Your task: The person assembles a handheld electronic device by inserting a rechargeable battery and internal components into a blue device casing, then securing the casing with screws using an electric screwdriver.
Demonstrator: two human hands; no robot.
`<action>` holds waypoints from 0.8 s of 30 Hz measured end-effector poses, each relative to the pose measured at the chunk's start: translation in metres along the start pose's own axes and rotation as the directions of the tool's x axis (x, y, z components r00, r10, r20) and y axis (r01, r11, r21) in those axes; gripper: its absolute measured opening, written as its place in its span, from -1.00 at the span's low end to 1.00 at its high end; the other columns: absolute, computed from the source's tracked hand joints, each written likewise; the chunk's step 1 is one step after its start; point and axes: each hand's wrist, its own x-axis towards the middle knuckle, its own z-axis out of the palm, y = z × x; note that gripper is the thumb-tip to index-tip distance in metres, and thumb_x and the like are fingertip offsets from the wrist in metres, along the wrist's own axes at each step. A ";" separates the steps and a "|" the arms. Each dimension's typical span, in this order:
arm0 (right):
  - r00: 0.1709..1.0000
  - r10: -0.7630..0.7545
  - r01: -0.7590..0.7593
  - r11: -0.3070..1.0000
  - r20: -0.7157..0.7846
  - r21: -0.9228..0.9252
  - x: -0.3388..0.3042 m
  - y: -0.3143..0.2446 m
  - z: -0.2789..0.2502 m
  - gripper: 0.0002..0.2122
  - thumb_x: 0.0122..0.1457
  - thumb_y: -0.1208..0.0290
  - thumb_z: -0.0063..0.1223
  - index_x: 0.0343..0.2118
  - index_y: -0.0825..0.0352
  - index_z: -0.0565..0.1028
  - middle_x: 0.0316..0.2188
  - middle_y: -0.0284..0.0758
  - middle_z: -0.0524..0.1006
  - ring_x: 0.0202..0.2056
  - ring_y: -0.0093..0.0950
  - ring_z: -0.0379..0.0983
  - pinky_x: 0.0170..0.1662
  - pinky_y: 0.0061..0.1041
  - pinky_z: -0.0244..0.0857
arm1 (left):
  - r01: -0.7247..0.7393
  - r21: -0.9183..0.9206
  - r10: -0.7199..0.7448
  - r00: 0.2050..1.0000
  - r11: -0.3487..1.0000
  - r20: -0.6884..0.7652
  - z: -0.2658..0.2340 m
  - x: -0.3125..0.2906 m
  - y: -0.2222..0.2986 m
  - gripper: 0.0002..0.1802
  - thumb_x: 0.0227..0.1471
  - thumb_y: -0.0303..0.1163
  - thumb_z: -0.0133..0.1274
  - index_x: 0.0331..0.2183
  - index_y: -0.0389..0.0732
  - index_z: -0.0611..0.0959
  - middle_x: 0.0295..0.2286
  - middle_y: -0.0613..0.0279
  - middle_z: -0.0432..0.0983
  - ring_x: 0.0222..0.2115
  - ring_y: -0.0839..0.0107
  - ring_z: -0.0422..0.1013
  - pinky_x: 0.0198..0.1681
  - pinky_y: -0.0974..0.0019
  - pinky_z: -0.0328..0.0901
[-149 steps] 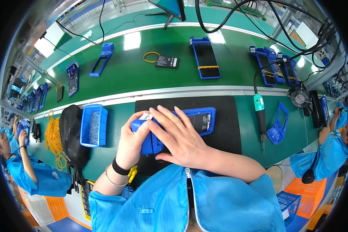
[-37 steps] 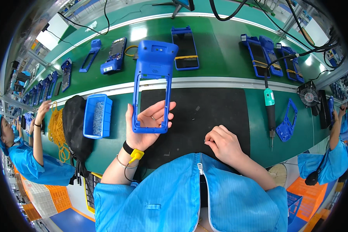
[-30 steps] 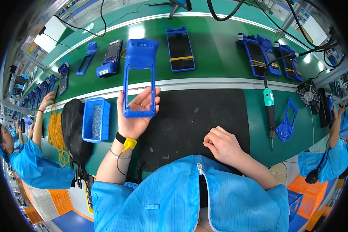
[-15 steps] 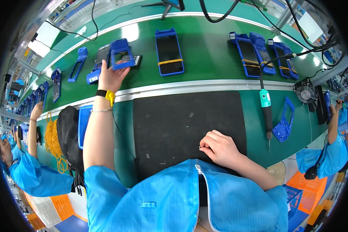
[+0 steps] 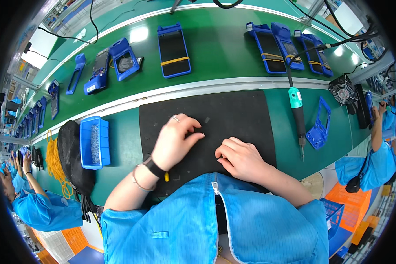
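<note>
Above the black mat point(image 5: 233, 105), my left hand point(image 5: 174, 141) has bent fingers, with the thumb held apart from them and nothing visible between. My right hand point(image 5: 242, 158) is close beside it on the right, thumb and fingertips pinched together; whatever is between them is too small or hidden to make out. On the green belt beyond lies a blue device housing point(image 5: 124, 59) with an opening in it. Next to it is a blue-cased device point(image 5: 97, 72) with its inside showing. A dark-screened blue device point(image 5: 174, 50) with a yellow rubber band lies farther right.
A blue bin point(image 5: 102, 159) of small metal parts stands left of the mat, beside a black mesh bag point(image 5: 72, 154) and yellow rubber bands point(image 5: 53, 158). At right are an electric screwdriver point(image 5: 297, 105), a blue frame point(image 5: 320, 127) and a fan point(image 5: 342, 91). Co-workers sit on both sides.
My left hand has let go of the blue housing on the belt and come back over the mat near my right hand. The view has shifted slightly; the parts bin is now uncovered.
</note>
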 end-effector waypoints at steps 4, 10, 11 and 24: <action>1.000 -0.003 0.002 0.999 -0.027 -0.033 0.000 -0.001 0.001 -0.89 -0.06 0.49 0.12 -0.49 0.29 0.40 -0.48 -0.38 0.38 -0.38 -0.42 0.39 -0.44 -0.41 0.32 | -0.066 0.183 0.076 0.996 0.981 -0.047 0.023 0.002 0.010 -0.81 -0.23 -0.48 0.25 -0.48 -0.19 0.55 -0.55 0.24 0.38 -0.45 0.25 0.36 -0.38 0.26 0.31; 0.996 -0.025 0.022 0.999 -0.086 -0.043 0.001 0.002 0.005 -0.89 -0.10 0.51 0.11 -0.52 0.29 0.39 -0.54 -0.35 0.39 -0.47 -0.39 0.41 -0.48 -0.38 0.33 | -0.080 0.231 0.103 0.991 0.970 -0.089 0.032 0.001 0.003 -0.83 -0.21 -0.48 0.21 -0.54 -0.20 0.51 -0.52 0.21 0.41 -0.39 0.19 0.38 -0.32 0.20 0.31; 0.995 -0.046 0.042 0.998 -0.087 -0.048 0.005 0.002 0.004 -0.89 -0.10 0.51 0.11 -0.52 0.29 0.39 -0.54 -0.35 0.39 -0.47 -0.39 0.41 -0.48 -0.38 0.33 | -0.069 0.200 0.094 0.989 0.977 -0.117 0.031 -0.001 0.001 -0.84 -0.19 -0.49 0.21 -0.52 -0.21 0.52 -0.52 0.20 0.42 -0.41 0.20 0.39 -0.34 0.23 0.31; 0.973 -0.109 0.220 0.709 -0.205 0.670 0.221 -0.112 0.075 -0.83 0.04 0.43 0.18 -0.37 0.43 0.51 -0.51 -0.30 0.54 -0.45 -0.53 0.49 -0.33 -0.51 0.38 | 0.434 -0.042 -0.317 0.585 0.900 -0.747 -0.162 -0.121 -0.086 -0.96 0.02 -0.52 0.13 -0.41 -0.29 0.61 -0.51 0.27 0.53 -0.50 0.56 0.42 -0.40 0.50 0.30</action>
